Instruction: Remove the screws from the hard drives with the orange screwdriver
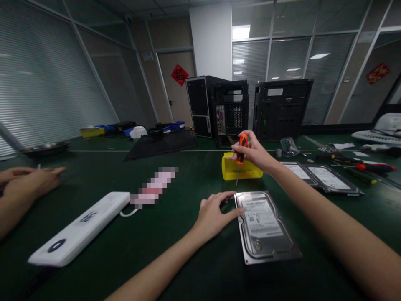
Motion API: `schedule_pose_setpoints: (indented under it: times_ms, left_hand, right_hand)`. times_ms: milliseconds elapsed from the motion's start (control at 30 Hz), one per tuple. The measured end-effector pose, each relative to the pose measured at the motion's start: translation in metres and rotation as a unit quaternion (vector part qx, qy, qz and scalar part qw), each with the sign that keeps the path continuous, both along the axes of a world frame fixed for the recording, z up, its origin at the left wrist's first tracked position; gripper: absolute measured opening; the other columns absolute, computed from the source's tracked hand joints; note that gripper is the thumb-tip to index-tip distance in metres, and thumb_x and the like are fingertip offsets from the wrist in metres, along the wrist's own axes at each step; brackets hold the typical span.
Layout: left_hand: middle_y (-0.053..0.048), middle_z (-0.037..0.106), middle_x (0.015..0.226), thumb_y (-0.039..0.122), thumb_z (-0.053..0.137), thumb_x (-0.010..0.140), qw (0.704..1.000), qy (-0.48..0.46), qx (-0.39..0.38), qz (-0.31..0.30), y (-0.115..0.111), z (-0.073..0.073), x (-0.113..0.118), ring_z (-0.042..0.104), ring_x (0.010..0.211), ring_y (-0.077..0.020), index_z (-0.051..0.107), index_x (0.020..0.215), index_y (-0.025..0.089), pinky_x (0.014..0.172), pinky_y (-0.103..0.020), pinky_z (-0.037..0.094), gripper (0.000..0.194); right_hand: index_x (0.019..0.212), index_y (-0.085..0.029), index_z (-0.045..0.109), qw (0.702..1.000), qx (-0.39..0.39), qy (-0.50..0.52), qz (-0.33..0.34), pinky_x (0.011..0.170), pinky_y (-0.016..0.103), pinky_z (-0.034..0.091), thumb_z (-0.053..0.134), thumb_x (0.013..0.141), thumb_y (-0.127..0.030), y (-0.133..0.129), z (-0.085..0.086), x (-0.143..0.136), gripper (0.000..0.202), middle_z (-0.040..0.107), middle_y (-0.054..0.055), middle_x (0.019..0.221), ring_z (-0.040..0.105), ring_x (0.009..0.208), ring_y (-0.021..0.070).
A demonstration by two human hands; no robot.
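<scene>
A silver hard drive (263, 221) with a white label lies flat on the green table before me. My left hand (216, 213) grips its left edge near the far corner, thumb on the top face and fingers along the side. Above that corner, my right hand (252, 150) is closed around the orange and black handle of a screwdriver (242, 146). The screwdriver's shaft points down, its tip apart from the drive in this view. Just behind the tip stands a yellow plastic bin (242, 170), partly covered by my right hand.
Two more hard drives (332, 177) lie to the right, near a red-and-black screwdriver (376, 167). A white power bank-like device (78, 230) and a pixelated object (153, 190) lie left. Another person's hands (31, 179) are at far left. A computer case (216, 108) stands behind.
</scene>
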State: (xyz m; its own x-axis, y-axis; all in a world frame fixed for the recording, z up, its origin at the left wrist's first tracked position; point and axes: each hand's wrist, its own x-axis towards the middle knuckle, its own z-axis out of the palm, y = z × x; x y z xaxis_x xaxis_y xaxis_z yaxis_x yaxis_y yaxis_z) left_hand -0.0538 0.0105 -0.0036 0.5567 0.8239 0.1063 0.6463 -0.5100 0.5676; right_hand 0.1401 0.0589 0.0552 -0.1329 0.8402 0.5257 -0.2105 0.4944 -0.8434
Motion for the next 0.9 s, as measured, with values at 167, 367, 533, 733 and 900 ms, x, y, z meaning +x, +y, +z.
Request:
schedule_pose_setpoints:
  times_ms: [167,367,533,733,900]
  left_hand:
    - [-0.002,0.060,0.114,0.067,0.049,0.072,1.000,-0.002,-0.001,-0.005,0.001,0.000,0.000,0.051,0.105,-0.0274,0.053,0.119,0.031,0.089,-0.041,0.034,0.059]
    - [-0.003,0.060,0.113,0.065,0.051,0.072,1.000,-0.006,-0.001,0.002,0.002,-0.002,0.000,0.051,0.104,-0.0268,0.053,0.118,0.030,0.089,-0.040,0.035,0.059]
    - [-0.003,0.059,0.113,0.066,0.049,0.072,1.000,-0.002,-0.004,-0.001,0.000,0.000,0.000,0.051,0.105,-0.0266,0.053,0.119,0.030,0.090,-0.040,0.034,0.060]
    - [-0.001,0.059,0.114,0.065,0.050,0.072,1.000,-0.002,0.005,0.001,0.002,-0.003,0.002,0.051,0.104,-0.0262,0.052,0.119,0.032,0.088,-0.039,0.035,0.057]
    - [-0.001,0.059,0.115,0.065,0.050,0.073,1.000,0.000,0.003,-0.002,0.003,-0.004,0.003,0.051,0.104,-0.0259,0.051,0.121,0.031,0.088,-0.039,0.034,0.059]
  right_hand:
    - [0.098,-0.025,0.027,0.999,0.013,-0.048,0.017,0.068,0.030,0.052,0.059,0.076,-0.022,-0.010,0.010,-0.001,0.038,0.055,-0.006,0.079,0.062,0.063,0.0093]
    - [0.097,-0.025,0.026,0.994,0.003,-0.098,0.047,0.068,0.033,0.052,0.058,0.076,-0.021,-0.018,0.019,-0.003,0.038,0.055,-0.006,0.079,0.063,0.065,0.0109]
    - [0.097,-0.024,0.026,0.994,-0.003,-0.099,0.035,0.066,0.030,0.052,0.059,0.076,-0.021,-0.014,0.015,0.002,0.039,0.055,-0.005,0.080,0.063,0.065,0.0108]
    - [0.097,-0.024,0.027,0.995,-0.010,-0.101,0.024,0.063,0.028,0.051,0.056,0.077,-0.018,-0.014,0.014,0.003,0.036,0.053,-0.006,0.076,0.062,0.063,0.0102]
    - [0.097,-0.024,0.027,0.994,-0.004,-0.104,0.021,0.062,0.028,0.051,0.055,0.077,-0.016,-0.014,0.013,0.000,0.035,0.052,-0.007,0.076,0.061,0.062,0.0098]
